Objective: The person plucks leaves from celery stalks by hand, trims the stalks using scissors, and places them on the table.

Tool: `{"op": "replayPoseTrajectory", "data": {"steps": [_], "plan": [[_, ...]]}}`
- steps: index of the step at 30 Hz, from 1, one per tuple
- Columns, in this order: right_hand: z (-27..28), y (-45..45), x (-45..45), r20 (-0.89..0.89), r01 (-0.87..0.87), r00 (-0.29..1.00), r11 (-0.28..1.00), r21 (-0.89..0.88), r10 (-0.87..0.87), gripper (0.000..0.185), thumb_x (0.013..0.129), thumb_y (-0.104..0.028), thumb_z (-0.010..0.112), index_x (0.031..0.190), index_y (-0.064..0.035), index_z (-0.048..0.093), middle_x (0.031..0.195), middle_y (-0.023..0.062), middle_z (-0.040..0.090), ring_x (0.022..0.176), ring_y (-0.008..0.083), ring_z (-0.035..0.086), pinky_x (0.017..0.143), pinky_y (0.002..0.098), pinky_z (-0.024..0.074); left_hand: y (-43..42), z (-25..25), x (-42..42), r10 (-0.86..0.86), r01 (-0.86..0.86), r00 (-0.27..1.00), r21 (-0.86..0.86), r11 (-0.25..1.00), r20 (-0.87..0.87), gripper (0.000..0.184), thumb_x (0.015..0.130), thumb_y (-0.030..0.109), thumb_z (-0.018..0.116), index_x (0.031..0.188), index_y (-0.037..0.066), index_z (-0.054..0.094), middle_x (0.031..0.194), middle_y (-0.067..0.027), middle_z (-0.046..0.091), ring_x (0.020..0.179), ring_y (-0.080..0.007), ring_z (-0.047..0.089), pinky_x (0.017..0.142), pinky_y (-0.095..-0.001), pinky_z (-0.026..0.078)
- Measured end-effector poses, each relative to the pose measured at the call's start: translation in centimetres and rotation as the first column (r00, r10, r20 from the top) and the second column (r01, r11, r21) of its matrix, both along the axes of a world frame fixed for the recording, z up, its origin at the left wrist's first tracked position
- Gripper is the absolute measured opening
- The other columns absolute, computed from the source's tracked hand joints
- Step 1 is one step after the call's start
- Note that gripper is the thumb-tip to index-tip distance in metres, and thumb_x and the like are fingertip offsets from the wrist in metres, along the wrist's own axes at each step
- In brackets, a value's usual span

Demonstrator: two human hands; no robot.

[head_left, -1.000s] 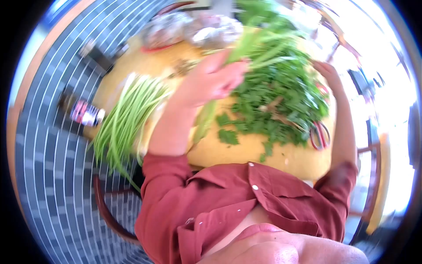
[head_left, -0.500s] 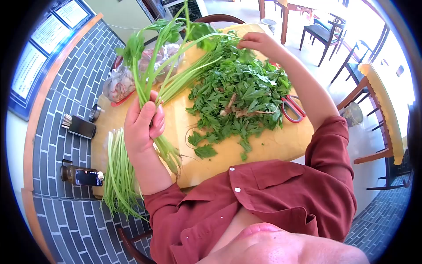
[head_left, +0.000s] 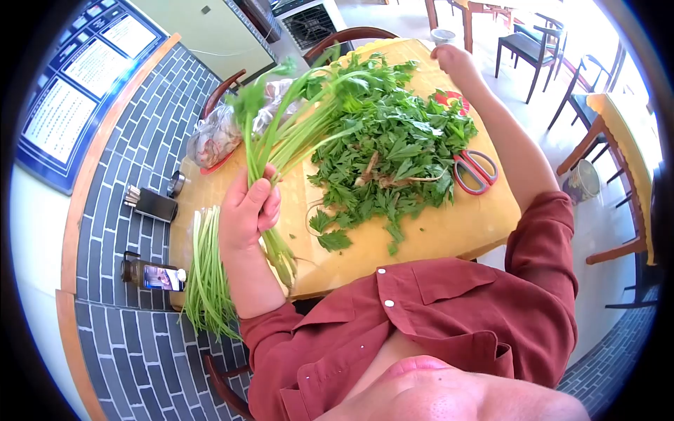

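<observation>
Gripping a bunch of green stalks by the middle

Curling around the stalks, the fingers of the left hand are closed with the thumb pressed over them. The bunch tilts above the left part of the table, leafy tops away from the body and root ends toward the shirt. Held at mid-length, it probably balances well and leaves both ends free.

The right hand is raised near the far edge, its fingers bent inward; whether they pinch anything I cannot tell.

Between the arms lies a heap of cut leaves, a place both hands can reach. Scissors rest just beside it, loops toward the right arm, likely so that hand can take them easily. On the left, slim pale stalks lie lined up side by side, which seems to keep them apart from the leaves. Clear bags sit farther back, out of the way, and a phone stands by the wall, its lit screen showing.
</observation>
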State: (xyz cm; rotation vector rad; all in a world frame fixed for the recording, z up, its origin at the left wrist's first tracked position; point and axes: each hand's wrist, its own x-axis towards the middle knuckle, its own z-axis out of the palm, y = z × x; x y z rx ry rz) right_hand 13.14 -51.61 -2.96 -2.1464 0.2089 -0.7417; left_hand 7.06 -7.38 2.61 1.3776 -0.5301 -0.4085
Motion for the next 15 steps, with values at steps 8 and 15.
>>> {"op": "replayPoseTrajectory", "data": {"steps": [8, 15], "plan": [[1.6, 3.7, -1.9, 0.156, -0.244, 0.948, 0.949, -0.201, 0.276, 0.030, 0.087, -0.018, 0.057, 0.116, -0.0119, 0.062, 0.110, 0.0021, 0.064, 0.095, 0.0124, 0.059, 0.082, 0.0271, 0.0481, -0.6, -0.6, -1.6, 0.084, -0.089, 0.996, 0.155, 0.984, 0.035, 0.025, 0.092, 0.021, 0.054, 0.110, 0.004, 0.050, 0.060, -0.0002, 0.045, 0.044, -0.0039, 0.033, 0.039, -0.0171, 0.025], [10.1, 12.2, -7.4, 0.443, -0.304, 0.648, 0.743, -0.596, 0.620, 0.019, 0.079, -0.005, 0.064, 0.098, -0.0071, 0.066, 0.096, 0.0043, 0.064, 0.094, 0.0206, 0.059, 0.083, 0.0322, 0.0467, -3.1, -1.3, -1.7, 0.042, -0.220, 0.917, 0.417, 0.882, 0.396, 0.020, 0.092, 0.021, 0.055, 0.098, 0.002, 0.054, 0.063, 0.0014, 0.049, 0.054, -0.0045, 0.046, 0.049, -0.0206, 0.037]]}}
